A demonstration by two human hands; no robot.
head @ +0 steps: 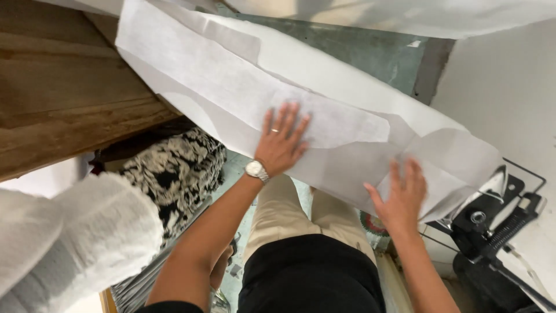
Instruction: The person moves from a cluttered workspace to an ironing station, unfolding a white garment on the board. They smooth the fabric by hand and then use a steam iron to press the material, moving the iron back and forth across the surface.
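A long stack of white fabric pieces [231, 75] lies across the table edge in the head view, running from upper left to lower right. My left hand [282, 141], with a ring and a silver wristwatch, rests flat on the middle of the fabric, fingers spread. My right hand [401, 197] presses flat on the fabric's lower right end, fingers apart and slightly blurred. Neither hand grips anything.
A wooden surface [63, 87] lies at the left. A white bundle [69, 237] sits at lower left beside black-and-white patterned cloth [174, 174]. A black iron [492, 226] with a cord rests at the right on a white surface [509, 87]. A green tabletop [370, 52] shows behind.
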